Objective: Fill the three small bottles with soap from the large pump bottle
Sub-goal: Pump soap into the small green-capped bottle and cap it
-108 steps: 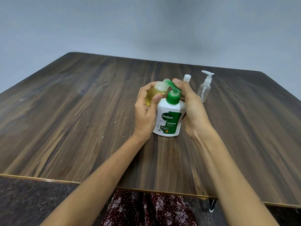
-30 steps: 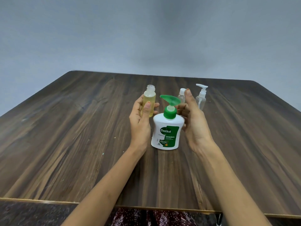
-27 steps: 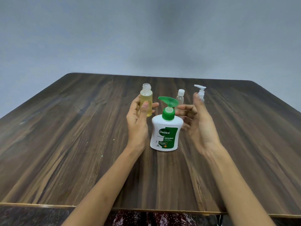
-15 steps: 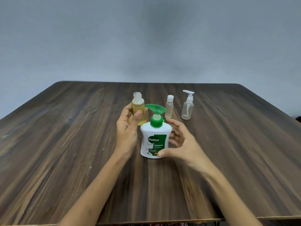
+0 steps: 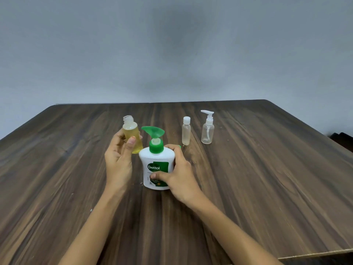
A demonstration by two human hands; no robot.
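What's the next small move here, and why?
Probably set the filled small bottle down upright, left of the Dettol pump bottle. It looks nearly full of yellow soap, its neck is uncapped, and the left hand holds it. The right hand grips the pump bottle, while the capped small bottle and small pump bottle look empty.

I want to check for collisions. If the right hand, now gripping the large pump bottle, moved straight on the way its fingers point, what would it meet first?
The right hand points left across the white green-capped pump bottle; past it, probably the left hand holding the small open yellow-filled bottle, though depth is unclear.
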